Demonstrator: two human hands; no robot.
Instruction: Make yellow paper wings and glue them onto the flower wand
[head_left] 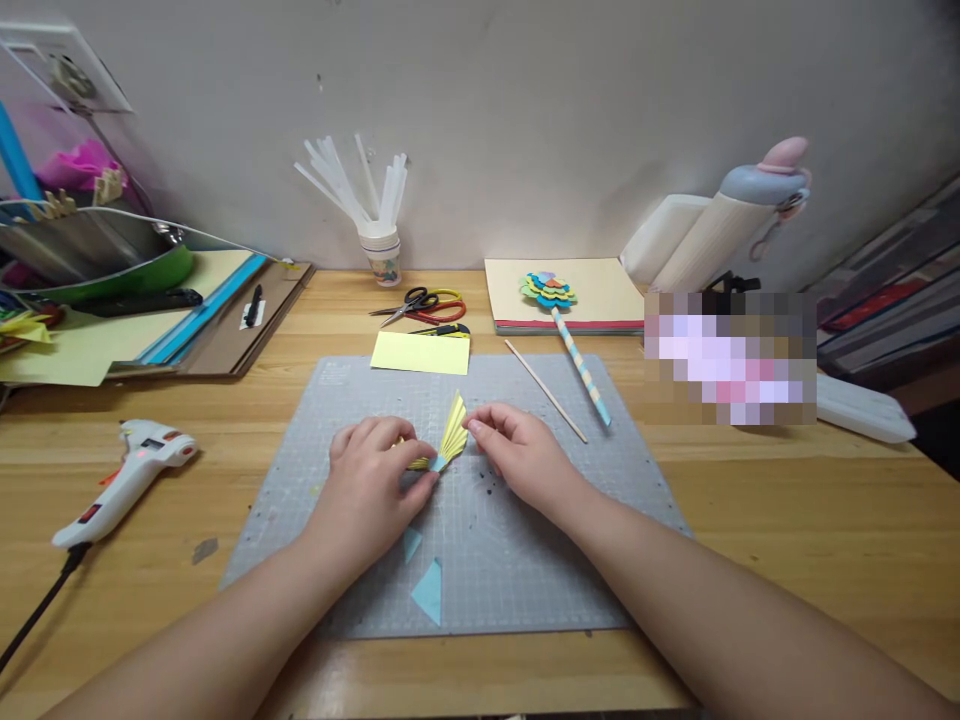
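A pleated yellow paper piece (453, 436), spread like a fan with a light blue bit at its narrow middle, lies over the grey cutting mat (600, 520). My left hand (367, 475) pinches it near the blue bit, covering most of its left part. At the fan's right edge, the thumb and fingertips of my right hand (517, 450) are closed on the paper. Below the hands, a light blue paper scrap (430, 592) and a smaller blue scrap (412, 543) rest on the mat.
Behind the mat are a yellow paper sheet (420, 353), scissors (412, 303) and a cup of white sticks (385, 260). A thin wooden stick (546, 390) and a paper flower (550, 290) with striped stem lie right. A corded glue gun (127, 480) sits left.
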